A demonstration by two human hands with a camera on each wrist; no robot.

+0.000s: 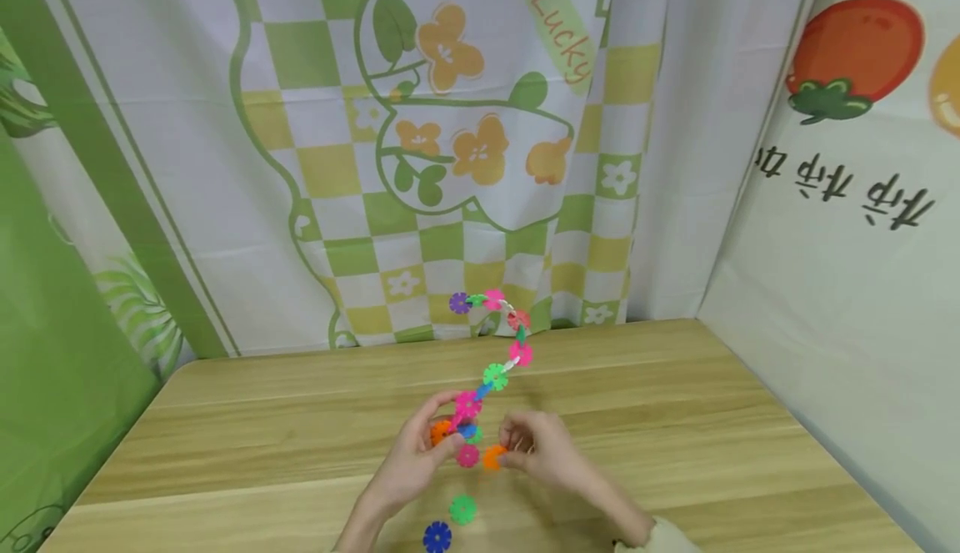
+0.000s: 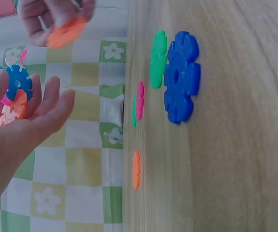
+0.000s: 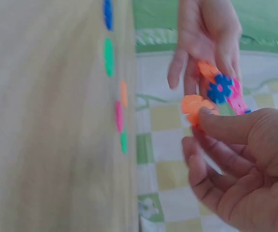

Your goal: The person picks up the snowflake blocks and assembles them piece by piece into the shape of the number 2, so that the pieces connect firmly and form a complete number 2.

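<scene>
My left hand (image 1: pixel 408 455) holds one end of a chain of slotted, flower-shaped plastic discs. A blue disc (image 2: pixel 18 83) and an orange disc (image 2: pixel 14 110) lie between its thumb and fingers. From there the chain curves away through pink, green (image 1: pixel 495 376) and white discs to a purple disc (image 1: pixel 460 303) at the far end. Just to the right, my right hand (image 1: pixel 547 450) pinches a single orange disc (image 3: pixel 195 109) between thumb and finger. That disc is near the chain's held end; in the head view a gap shows between it and the left hand.
Loose discs lie on the wooden table (image 1: pixel 300 486): a dark blue one (image 1: pixel 437 537) and a green one (image 1: pixel 462 510) at the near side, a pink one (image 1: pixel 467 455) below the hands, plus another green and an orange one (image 2: pixel 137 170). A patterned curtain (image 1: pixel 450 253) hangs behind.
</scene>
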